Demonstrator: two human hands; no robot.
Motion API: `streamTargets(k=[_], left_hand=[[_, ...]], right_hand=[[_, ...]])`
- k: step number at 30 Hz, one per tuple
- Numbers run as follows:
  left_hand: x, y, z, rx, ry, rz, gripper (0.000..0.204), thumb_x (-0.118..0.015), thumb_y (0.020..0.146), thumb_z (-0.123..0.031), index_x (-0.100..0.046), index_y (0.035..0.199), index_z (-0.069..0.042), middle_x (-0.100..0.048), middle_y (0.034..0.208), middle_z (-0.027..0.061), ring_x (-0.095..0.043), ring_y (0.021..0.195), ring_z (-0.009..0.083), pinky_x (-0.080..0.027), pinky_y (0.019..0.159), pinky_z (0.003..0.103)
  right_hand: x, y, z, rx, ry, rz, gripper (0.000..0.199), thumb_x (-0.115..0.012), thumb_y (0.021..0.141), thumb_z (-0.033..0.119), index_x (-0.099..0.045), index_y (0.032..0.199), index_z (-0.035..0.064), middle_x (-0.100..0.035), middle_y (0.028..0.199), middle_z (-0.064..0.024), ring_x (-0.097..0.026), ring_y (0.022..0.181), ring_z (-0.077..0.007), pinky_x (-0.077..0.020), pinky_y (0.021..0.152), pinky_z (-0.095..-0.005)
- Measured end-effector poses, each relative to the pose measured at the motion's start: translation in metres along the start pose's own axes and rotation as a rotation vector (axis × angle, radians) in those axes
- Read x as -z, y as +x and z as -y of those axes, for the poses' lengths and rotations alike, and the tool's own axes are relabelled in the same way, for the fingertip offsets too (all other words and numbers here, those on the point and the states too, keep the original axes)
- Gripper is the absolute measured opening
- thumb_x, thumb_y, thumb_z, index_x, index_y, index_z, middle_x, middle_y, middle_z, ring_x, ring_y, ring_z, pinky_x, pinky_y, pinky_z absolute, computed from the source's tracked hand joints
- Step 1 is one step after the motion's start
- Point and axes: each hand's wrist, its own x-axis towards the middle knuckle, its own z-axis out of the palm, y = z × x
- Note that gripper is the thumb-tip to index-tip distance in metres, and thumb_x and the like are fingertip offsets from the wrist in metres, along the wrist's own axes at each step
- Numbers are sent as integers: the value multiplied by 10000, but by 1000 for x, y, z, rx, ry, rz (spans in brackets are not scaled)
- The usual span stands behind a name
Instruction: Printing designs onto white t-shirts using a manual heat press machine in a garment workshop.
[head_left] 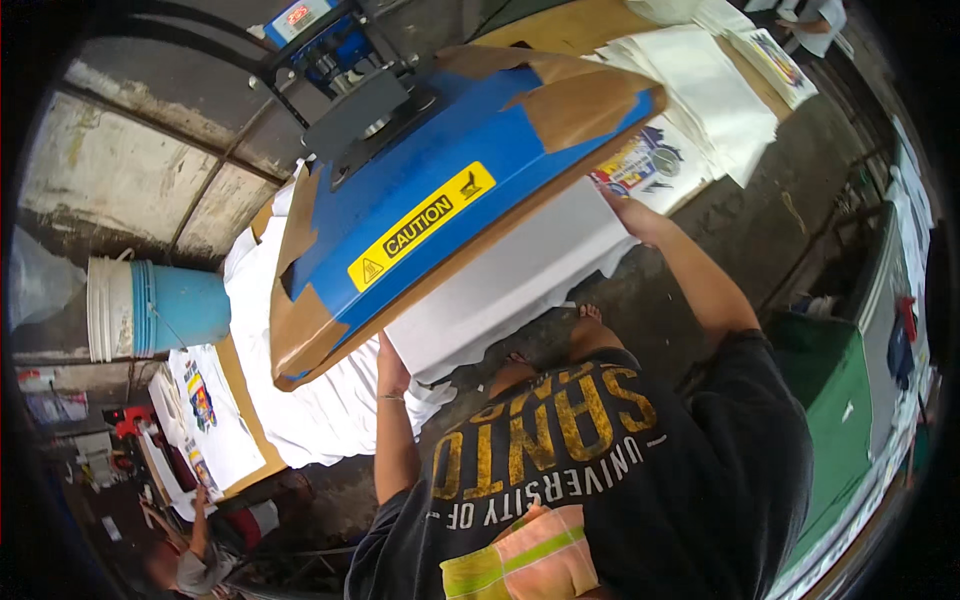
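Note:
A white T-shirt point(520, 275) is spread over the lower plate of a heat press, its front edge hanging down toward me. Above it, tilted across the view, is the press's blue upper plate point(420, 190), edged with brown tape. My left hand point(392, 368) is at the cloth's left side, its fingers partly hidden by the plate and fabric. At the right end, my right hand point(645, 222) grips the cloth near the corner, its thumb side up. The middle of the cloth under the upper plate is hidden.
White shirts point(310, 400) lie heaped left of the press; stacked white cloths point(700, 90) and a printed piece point(655, 160) lie to the right. Blue and white buckets point(180, 308) stand at left. A green panel point(825, 400) is at right. Another person point(195, 570) is at lower left.

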Motion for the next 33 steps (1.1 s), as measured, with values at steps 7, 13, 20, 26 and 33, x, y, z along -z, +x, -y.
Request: streamTargets(k=[7, 13, 20, 26, 33], left_hand=[[-3, -6, 11, -77, -9, -97, 484, -378, 979, -402, -484, 1255, -19, -598, 1162, 94, -600, 1030, 230, -503, 872, 360], [-1, 6, 52, -15, -191, -139, 371, -490, 945, -316, -534, 1180, -33, -614, 1036, 91, -613, 864, 216, -519, 718, 363], [31, -39, 163, 11, -196, -573, 337, -519, 934, -299, -559, 1134, -30, -608, 951, 75, -589, 781, 190, -493, 653, 343], [-18, -82, 290, 120, -135, -620, 310, -543, 925, -285, -580, 1095, -28, -604, 879, 61, -568, 709, 169, -471, 597, 326], [-134, -86, 310, 132, 46, -426, 253, -605, 910, -256, -608, 964, -8, -625, 811, 47, -586, 693, 134, -470, 622, 272]], right_hand=[[1, 3, -34, 219, -367, -470, 485, -544, 919, 338, -525, 1203, -55, -629, 1069, -137, -583, 967, -171, -451, 838, -301], [18, 13, -44, 274, -337, -292, 368, -610, 880, 302, -616, 1043, -28, -654, 927, -114, -600, 832, -174, -465, 747, -312], [175, 7, -4, 420, -499, -927, 328, -754, 729, 259, -647, 875, -14, -653, 808, -151, -628, 742, -258, -487, 680, -354], [239, 4, -4, 335, -728, -994, 435, -814, 638, 273, -627, 913, -7, -617, 932, -178, -607, 872, -284, -486, 758, -376], [248, 3, 11, 266, -692, -839, 323, -770, 699, 273, -652, 846, 11, -662, 801, -115, -641, 753, -257, -496, 713, -369]])
